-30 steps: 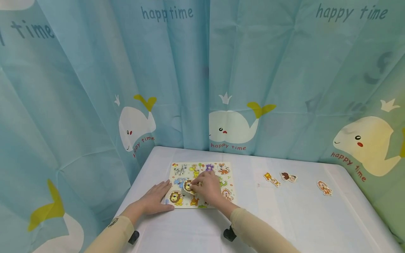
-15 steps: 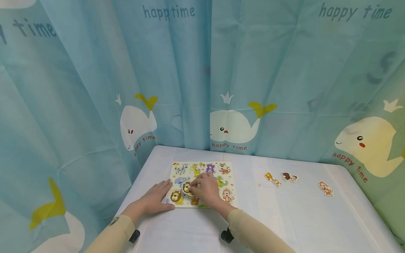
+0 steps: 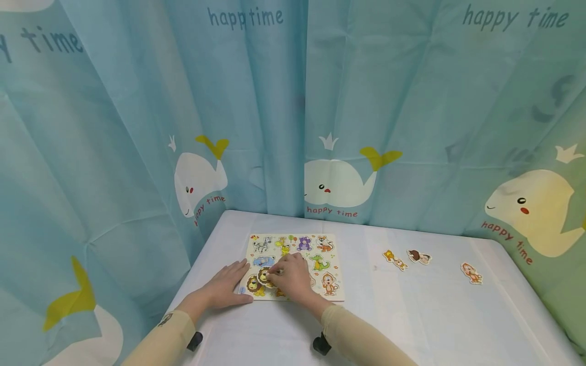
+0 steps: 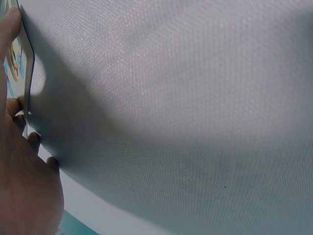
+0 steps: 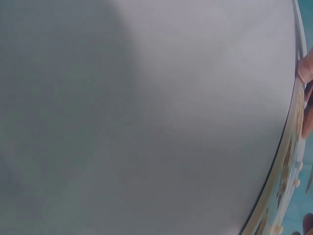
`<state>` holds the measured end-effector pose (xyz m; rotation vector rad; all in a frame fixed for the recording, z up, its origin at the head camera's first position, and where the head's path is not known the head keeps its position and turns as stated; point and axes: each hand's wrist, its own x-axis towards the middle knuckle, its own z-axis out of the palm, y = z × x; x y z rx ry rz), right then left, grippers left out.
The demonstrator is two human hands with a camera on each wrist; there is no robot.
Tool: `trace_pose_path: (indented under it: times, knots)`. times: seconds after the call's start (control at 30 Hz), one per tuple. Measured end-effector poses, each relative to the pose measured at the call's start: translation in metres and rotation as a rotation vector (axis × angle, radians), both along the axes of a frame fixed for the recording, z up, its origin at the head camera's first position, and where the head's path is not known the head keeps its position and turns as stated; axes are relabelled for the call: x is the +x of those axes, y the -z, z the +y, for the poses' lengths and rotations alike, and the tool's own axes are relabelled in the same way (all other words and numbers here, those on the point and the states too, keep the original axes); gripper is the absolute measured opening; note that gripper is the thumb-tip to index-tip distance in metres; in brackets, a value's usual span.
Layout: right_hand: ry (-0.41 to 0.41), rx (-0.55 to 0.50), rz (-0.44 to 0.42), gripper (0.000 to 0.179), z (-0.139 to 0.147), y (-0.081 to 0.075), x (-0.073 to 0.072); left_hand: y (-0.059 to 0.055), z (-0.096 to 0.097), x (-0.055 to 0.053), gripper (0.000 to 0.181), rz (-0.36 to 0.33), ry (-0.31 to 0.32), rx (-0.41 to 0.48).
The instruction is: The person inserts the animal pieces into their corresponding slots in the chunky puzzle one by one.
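Observation:
A flat animal puzzle board (image 3: 340,292) lies on the table. My right hand (image 3: 293,279) pinches a lion puzzle piece (image 3: 263,276) between thumb and fingertips. The piece is close over the board and partly overlaps the lion picture (image 3: 255,286) in the lower left corner. My left hand (image 3: 224,287) rests at the board's left edge with its fingers extended and the thumb spread along the near side. In the left wrist view, fingers of the left hand (image 4: 29,186) touch the board's edge (image 4: 28,73). The right wrist view catches the board's side (image 5: 274,196) and small knobs (image 5: 297,182).
To the right on the white table (image 3: 412,315) lie loose pieces: a yellow-orange animal piece (image 3: 394,260), a brown-and-white one (image 3: 418,257) and a monkey piece (image 3: 471,273). A blue whale-print curtain (image 3: 261,101) hangs behind and on both sides.
My right hand has moved left and slightly nearer with the lion piece, towards the board's lower left corner. The crocodile and monkey pictures now show more fully. My left hand keeps its place.

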<state>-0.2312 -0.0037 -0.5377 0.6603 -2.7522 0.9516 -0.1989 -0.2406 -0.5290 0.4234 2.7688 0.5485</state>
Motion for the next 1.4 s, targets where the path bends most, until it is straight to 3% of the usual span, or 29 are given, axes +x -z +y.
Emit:
trace_pose_path:
  times: [0.3,1.4]
  knots:
    - [0.009,0.050,0.007,0.011,-0.009,0.006,-0.001,0.001,-0.001,-0.001,0.101,0.002,0.005,0.005]
    - [0.030,0.038,0.005,0.011,-0.031,0.021,0.009,0.004,-0.001,-0.002,0.101,-0.003,-0.002,0.015]
